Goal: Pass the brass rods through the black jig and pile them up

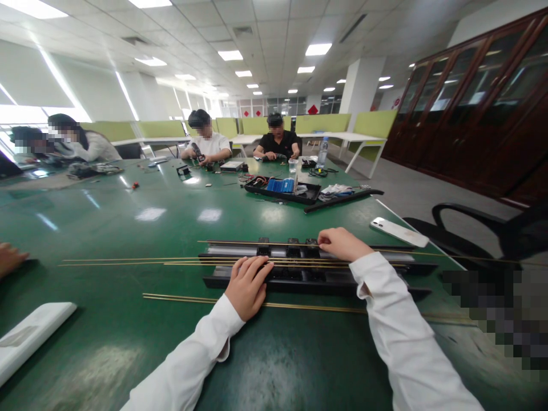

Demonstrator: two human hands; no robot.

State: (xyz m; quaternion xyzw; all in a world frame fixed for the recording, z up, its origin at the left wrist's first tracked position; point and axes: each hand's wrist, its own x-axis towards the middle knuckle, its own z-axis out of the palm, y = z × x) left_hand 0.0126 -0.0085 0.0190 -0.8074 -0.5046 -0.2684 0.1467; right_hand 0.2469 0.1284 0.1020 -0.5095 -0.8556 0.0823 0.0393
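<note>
Two long black channel-like rails (308, 283) lie across the table in front of me, with dark blocks (293, 246) set between and along them. Several thin brass-coloured rods (128, 261) run lengthwise over the rails and stick out far to the left. My left hand (248, 283) rests over the near rail and these rods, its fingers stretched out and spread. At the far rail, my right hand (340, 244) is closed in a pinch on a thin rod (240, 242); its fingertips sit beside one of the dark blocks. More brass rods (184, 298) lie nearer me, passing under my forearms.
A white phone (399, 232) lies at the right edge, near a black chair (483, 228). Farther back stand a black tray (299, 197) with a blue part and a bottle (322, 153). Another person's hand (12, 257) and a white object (36, 337) are at left. Co-workers sit opposite.
</note>
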